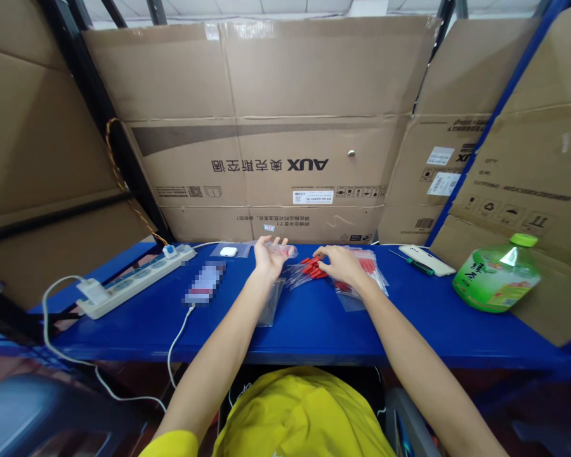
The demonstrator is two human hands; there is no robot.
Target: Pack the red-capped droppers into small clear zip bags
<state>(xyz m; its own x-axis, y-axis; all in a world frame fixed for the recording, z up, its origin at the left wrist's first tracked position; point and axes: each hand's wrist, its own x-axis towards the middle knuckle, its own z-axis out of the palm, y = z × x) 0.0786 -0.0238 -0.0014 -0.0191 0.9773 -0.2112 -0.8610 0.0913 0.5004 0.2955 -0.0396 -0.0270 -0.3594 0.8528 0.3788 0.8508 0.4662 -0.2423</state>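
Note:
My left hand (pixel 268 259) is turned palm up above the table, its fingers curled around a clear plastic bag (pixel 289 251). Just right of it lies a loose pile of small red-handled screwdrivers (pixel 309 270) with thin shafts. Over the right end of that pile, my right hand (pixel 341 263) pinches at a red handle with thumb and fingertips; how many it grips is hidden. Under and beside the right hand are clear bags packed with more red-handled pieces (pixel 368 266). Below my left wrist a flat clear bag (pixel 270 308) rests on the table.
On the blue table (pixel 314 333), a power strip (pixel 137 279), a charging phone (pixel 204 282) and a white earbud case (pixel 228 252) lie left. To the right are a green-handled screwdriver (pixel 421 266), a white phone-like slab (pixel 431 259) and a green bottle (pixel 497 276). Cardboard (pixel 276 76) walls the back.

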